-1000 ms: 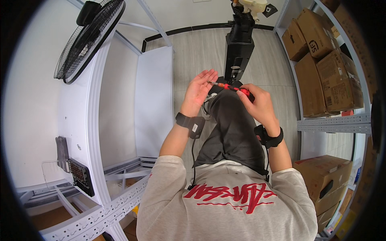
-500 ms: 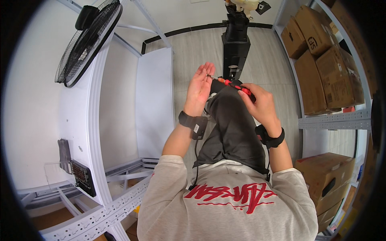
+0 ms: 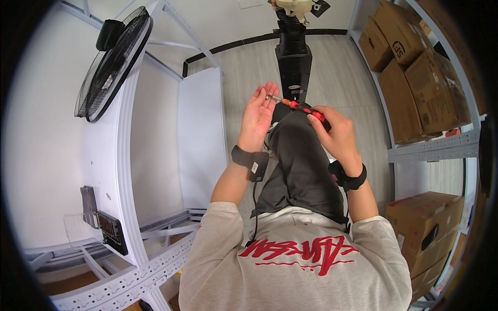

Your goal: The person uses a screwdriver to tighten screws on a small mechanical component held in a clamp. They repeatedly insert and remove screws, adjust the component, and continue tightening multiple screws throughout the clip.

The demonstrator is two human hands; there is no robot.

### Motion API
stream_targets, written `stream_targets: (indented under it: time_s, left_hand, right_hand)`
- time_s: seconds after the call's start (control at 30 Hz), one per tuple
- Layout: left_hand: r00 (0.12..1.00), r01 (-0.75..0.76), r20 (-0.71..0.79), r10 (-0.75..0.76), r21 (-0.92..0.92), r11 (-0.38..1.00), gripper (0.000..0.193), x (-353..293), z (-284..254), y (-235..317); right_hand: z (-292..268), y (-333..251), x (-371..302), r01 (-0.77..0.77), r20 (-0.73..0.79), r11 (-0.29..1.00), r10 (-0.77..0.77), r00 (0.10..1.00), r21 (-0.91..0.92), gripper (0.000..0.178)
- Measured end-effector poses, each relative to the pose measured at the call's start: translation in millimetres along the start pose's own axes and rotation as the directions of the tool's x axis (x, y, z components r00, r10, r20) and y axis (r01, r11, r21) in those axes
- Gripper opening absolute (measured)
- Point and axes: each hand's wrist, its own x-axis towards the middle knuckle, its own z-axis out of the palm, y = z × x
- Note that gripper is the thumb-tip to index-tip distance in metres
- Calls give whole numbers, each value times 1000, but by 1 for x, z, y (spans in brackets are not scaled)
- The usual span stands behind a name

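Observation:
My right hand [image 3: 336, 132] is closed around the handle of a red and black screwdriver [image 3: 309, 110]. Its metal shaft points left, to my left hand [image 3: 257, 115]. That hand lies palm up with its fingers stretched out. Over the fingers is the screwdriver's tip, with a small dark metal piece [image 3: 268, 97] at its end; whether this is a screw or a bit I cannot tell. Both hands are held above my dark trousers. Beyond them a tall black stand [image 3: 294, 72] rises from the floor, carrying a cream-coloured part [image 3: 294, 6] at the top.
At left a white shelf [image 3: 111, 150] bears a round black fan grille [image 3: 115, 65] and a black case of small bits [image 3: 112, 231]. Cardboard boxes [image 3: 397, 103] fill the rack on the right, and another box [image 3: 423, 217] stands lower down. Cables run from my wrist straps.
The view has shifted slightly, so the stand sits farther left and the left shelf's things lower. Both hands and the screwdriver keep nearly the same pose.

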Motion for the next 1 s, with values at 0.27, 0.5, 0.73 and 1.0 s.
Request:
stream_targets:
  time_s: [0.27,0.5,0.73,1.0]
  left_hand:
    - [1000,29,-7,-28,51,998,24,1,0,-3]
    - [999,46,-2,-46,100,994,24,0,-3,-3]
    - [1000,-28,16,25,231,972,20,6,-16,0]
    - [995,58,69,-67,120,991,15,8,-19,4]
  right_hand:
    - [1,5,-1,-20,0,1000,20,1000,2,18]
    - [0,5,1,9,-4,1000,-10,1000,-25,18]
    - [-4,3,-2,19,19,999,-18,1000,-45,19]
    - [-5,-1,4,30,-4,999,-30,1000,-32,18]
